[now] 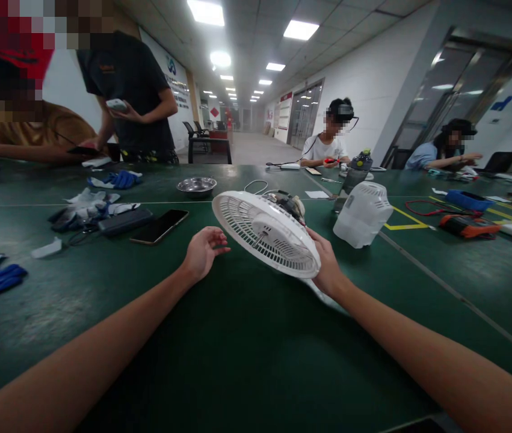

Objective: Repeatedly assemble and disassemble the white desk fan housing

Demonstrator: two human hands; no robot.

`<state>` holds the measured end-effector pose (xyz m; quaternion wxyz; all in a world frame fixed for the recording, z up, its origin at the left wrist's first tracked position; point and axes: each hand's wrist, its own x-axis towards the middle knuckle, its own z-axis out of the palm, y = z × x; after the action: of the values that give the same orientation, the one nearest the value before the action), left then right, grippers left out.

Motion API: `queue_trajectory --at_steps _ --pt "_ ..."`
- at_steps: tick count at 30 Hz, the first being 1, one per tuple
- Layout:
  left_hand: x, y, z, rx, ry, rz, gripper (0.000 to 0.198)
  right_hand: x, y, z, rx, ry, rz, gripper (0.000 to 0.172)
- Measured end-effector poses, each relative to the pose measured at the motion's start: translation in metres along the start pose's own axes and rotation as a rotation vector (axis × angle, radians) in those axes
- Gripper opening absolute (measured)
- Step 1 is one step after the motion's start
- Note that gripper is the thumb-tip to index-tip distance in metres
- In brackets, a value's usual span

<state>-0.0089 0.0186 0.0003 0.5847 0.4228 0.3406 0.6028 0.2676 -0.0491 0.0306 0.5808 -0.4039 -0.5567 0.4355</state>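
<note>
- Above the dark green tabletop (183, 355), a round, slotted, white plastic fan grille (267, 231) is tilted, its right edge grasped in the right hand (329, 264).
- Just beside its left side, the left hand (204, 252) is released, fingers loosely curled.
- Right of the grille stands a whitish plastic housing (361, 215).
- To the left lies a flat black smartphone (160, 227).
</note>
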Motion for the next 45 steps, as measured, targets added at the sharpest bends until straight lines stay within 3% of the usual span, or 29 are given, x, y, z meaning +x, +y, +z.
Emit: queue_trajectory --at_steps 3,8,11,14,22,24,26,30,36,40,42,45 --pt "-0.002 0.009 -0.004 -0.067 -0.101 -0.163 0.042 0.001 -0.003 -0.011 -0.267 -0.020 -0.135 0.042" --pt "-0.007 0.022 -0.004 -0.124 -0.258 -0.454 0.062 -0.002 -0.009 -0.015 -0.667 -0.172 -0.392 0.059" --pt "-0.006 0.021 -0.002 -0.082 -0.283 -0.530 0.045 -0.002 -0.010 -0.015 -0.784 -0.227 -0.492 0.061" --pt "-0.003 0.016 0.001 -0.061 -0.221 -0.543 0.026 -0.001 -0.007 -0.014 -0.781 -0.287 -0.453 0.062" --pt "0.002 0.012 0.002 0.067 -0.150 -0.518 0.014 0.004 -0.007 -0.021 -0.732 -0.390 -0.363 0.065" --pt "0.002 0.012 0.002 0.080 -0.148 -0.491 0.013 0.009 -0.007 -0.027 -0.722 -0.349 -0.396 0.056" --pt "0.000 0.013 0.002 0.089 -0.142 -0.465 0.011 0.017 -0.003 -0.034 -0.744 -0.217 -0.435 0.050" --pt "-0.002 0.014 0.004 0.105 -0.129 -0.441 0.009 0.034 0.014 -0.048 -0.863 0.026 -0.379 0.067" --pt "-0.005 0.017 0.008 0.126 -0.112 -0.420 0.008 0.046 0.031 -0.053 -0.893 -0.064 -0.275 0.085" --pt "-0.007 0.019 0.010 0.145 -0.102 -0.419 0.010 0.050 0.034 -0.054 -0.868 0.035 -0.131 0.088" --pt "-0.007 0.018 0.009 0.149 -0.103 -0.417 0.010 0.052 0.034 -0.054 -0.757 0.140 -0.029 0.084" --pt "-0.006 0.017 0.008 0.146 -0.108 -0.405 0.009 0.052 0.030 -0.051 -0.321 0.272 0.154 0.066"
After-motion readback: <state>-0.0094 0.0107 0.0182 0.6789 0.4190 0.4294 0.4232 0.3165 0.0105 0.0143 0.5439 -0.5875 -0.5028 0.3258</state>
